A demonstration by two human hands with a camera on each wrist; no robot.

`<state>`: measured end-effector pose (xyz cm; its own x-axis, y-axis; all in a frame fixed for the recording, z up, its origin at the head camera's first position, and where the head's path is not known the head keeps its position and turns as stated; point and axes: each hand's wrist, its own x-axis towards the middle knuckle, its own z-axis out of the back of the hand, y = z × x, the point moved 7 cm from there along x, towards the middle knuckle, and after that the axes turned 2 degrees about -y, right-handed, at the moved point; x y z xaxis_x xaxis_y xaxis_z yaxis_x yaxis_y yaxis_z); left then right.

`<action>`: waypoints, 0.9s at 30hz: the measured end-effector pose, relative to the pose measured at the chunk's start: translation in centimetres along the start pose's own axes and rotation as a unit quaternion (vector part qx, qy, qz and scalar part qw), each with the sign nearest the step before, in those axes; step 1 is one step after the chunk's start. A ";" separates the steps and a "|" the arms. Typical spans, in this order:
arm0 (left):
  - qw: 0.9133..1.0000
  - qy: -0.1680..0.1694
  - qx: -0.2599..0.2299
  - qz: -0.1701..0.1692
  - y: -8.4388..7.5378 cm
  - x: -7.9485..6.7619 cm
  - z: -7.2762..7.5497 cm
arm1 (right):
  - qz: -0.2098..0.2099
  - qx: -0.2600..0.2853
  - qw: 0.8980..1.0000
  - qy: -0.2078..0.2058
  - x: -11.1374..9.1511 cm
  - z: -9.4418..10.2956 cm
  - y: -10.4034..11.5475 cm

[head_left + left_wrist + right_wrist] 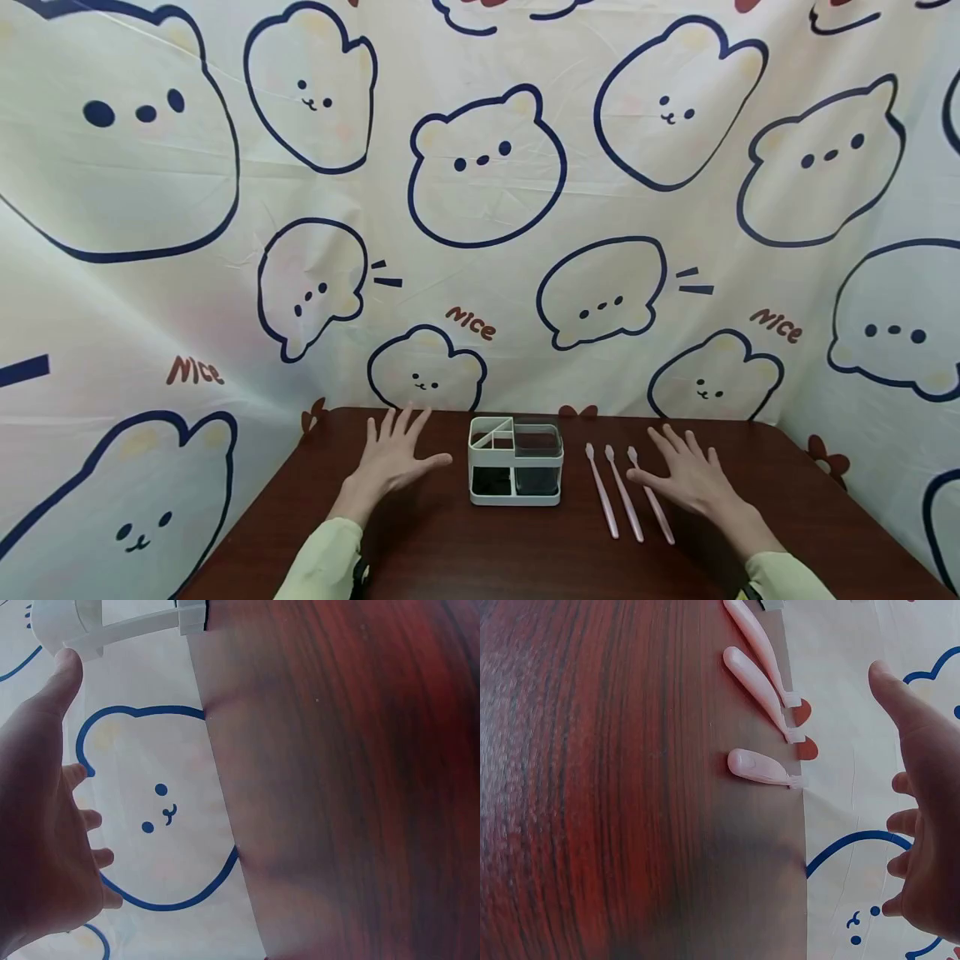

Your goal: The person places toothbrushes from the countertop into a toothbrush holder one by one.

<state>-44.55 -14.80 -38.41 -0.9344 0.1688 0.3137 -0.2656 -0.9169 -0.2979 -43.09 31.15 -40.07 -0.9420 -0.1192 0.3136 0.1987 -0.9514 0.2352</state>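
Sleeves (322,557) nearest us, pale green, over brown table (465,550). Our R hand (696,482), fingers spread wide, nothing held, is nr 3 pink toothbrushes (624,493) lying side by side, heads pointing away. L hand (390,465), also wide & holding nothing, is left of white holder (491,457), which sits btwn it & the brushes. Bear-print cloth (487,204) behind.
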 end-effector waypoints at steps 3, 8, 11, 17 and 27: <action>1.000 0.005 0.002 -0.002 0.0 0.1 -0.2 | -0.004 -0.003 1.000 0.006 -0.1 -0.1 0.0; 1.000 0.004 -0.012 -0.013 -0.2 0.4 -0.5 | -0.004 -0.004 1.000 0.021 0.1 -0.2 0.3; 0.999 0.007 -0.034 -0.021 -0.4 0.6 -0.6 | 0.004 -0.007 1.000 0.025 0.2 -0.2 0.5; 0.995 0.014 -0.098 -0.029 -1.0 0.6 -1.1 | 0.016 0.007 0.999 0.034 0.2 -0.6 0.7; 0.979 0.054 -0.193 -0.036 -3.2 0.6 -1.1 | -0.020 0.051 0.998 0.044 0.5 -1.0 0.0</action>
<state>-44.50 -11.35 -38.21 -0.9238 0.2844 0.2563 -0.3828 -0.6990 -0.6040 -43.85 30.75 -40.83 -0.9688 -0.1104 0.2219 0.1830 -0.9224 0.3401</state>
